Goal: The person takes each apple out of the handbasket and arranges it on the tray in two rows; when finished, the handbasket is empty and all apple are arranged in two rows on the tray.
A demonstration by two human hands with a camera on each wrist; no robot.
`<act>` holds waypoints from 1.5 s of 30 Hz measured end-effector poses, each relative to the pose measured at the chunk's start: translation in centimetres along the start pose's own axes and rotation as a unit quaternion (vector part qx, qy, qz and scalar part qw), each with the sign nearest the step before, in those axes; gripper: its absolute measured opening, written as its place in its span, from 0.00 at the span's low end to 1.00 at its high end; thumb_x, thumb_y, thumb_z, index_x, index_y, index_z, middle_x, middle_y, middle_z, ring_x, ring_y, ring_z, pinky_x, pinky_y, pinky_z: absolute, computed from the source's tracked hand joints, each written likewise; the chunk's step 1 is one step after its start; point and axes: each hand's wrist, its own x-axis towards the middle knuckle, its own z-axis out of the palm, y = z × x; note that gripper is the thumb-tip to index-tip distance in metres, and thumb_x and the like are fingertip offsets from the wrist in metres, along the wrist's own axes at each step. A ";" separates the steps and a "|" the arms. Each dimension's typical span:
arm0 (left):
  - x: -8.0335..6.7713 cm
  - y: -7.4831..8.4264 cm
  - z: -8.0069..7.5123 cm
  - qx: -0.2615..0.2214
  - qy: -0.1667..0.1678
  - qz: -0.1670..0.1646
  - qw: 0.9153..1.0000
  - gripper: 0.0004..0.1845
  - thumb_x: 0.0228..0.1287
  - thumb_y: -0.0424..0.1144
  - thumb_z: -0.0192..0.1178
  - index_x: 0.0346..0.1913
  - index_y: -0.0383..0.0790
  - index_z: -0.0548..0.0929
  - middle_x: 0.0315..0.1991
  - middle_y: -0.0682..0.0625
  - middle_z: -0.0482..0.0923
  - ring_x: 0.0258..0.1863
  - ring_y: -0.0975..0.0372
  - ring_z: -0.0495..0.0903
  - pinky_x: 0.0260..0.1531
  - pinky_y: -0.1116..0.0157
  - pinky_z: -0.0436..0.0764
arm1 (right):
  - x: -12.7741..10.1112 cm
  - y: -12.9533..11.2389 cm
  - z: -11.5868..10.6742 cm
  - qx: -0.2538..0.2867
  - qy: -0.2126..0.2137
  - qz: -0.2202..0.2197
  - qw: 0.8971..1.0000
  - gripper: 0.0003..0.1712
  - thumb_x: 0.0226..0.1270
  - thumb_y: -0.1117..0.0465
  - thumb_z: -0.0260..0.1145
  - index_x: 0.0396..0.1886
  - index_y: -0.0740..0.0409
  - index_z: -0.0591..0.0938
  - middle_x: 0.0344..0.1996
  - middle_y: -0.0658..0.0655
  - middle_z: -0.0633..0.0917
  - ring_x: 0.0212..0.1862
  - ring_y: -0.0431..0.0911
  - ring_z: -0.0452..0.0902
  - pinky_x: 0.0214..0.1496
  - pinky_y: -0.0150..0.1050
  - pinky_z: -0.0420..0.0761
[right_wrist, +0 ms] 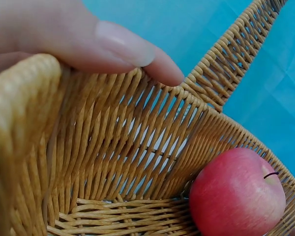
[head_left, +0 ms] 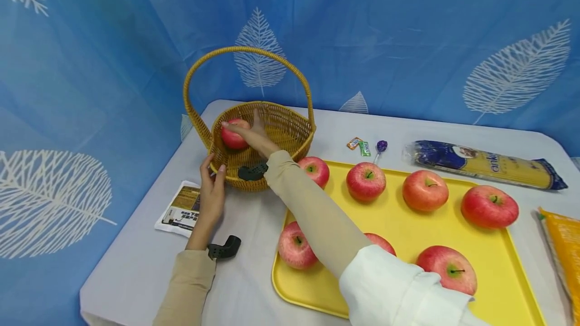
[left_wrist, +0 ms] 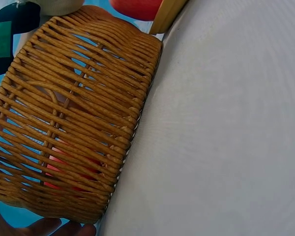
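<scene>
A woven basket [head_left: 272, 105] with a tall handle stands at the table's back left. Inside it lies a red apple [head_left: 233, 138], also seen low in the basket [right_wrist: 129, 147] as the apple [right_wrist: 236, 196] in the right wrist view. My right hand [head_left: 251, 130] reaches into the basket with its fingers spread; one finger lies over the apple's top, and nothing is gripped. A fingertip [right_wrist: 110, 40] shows above the rim. My left hand [head_left: 212, 176] rests against the basket's outer wall [left_wrist: 73, 113], fingertips [left_wrist: 64, 227] at its foot.
A yellow tray [head_left: 408, 231] on the right carries several red apples; my right forearm crosses its left end. Behind it lie a spaghetti packet [head_left: 485, 163], a lollipop [head_left: 381, 146] and small sweets [head_left: 358, 145]. A leaflet [head_left: 181, 208] lies under my left hand, an orange packet [head_left: 564, 245] at far right.
</scene>
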 end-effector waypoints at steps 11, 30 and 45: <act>-0.1 0.1 -0.2 -0.008 -0.004 0.001 1.000 0.28 0.69 0.52 0.40 0.69 0.54 0.49 0.66 0.42 0.55 0.59 0.52 0.65 0.55 0.51 0.67 | -0.4 -0.4 0.1 -0.017 -0.065 -0.019 0.998 0.59 0.53 0.36 0.61 0.70 0.38 0.29 0.72 0.48 0.35 0.73 0.50 0.34 0.69 0.52 0.51; -0.2 0.3 -0.2 -0.005 0.003 0.002 1.000 0.28 0.70 0.50 0.40 0.69 0.52 0.49 0.65 0.41 0.57 0.59 0.52 0.65 0.53 0.54 0.67 | 0.4 1.4 0.6 -0.214 0.021 -0.128 0.968 0.61 0.46 0.56 0.73 0.72 0.48 0.43 0.69 0.61 0.52 0.66 0.55 0.59 0.62 0.46 0.68; -0.2 0.4 0.1 -0.001 0.004 0.003 1.000 0.28 0.69 0.52 0.41 0.68 0.52 0.50 0.66 0.43 0.56 0.60 0.53 0.63 0.54 0.52 0.67 | -0.1 1.3 -0.1 -0.278 0.017 -0.152 0.948 0.61 0.46 0.54 0.73 0.72 0.46 0.42 0.68 0.57 0.61 0.65 0.52 0.62 0.64 0.45 0.65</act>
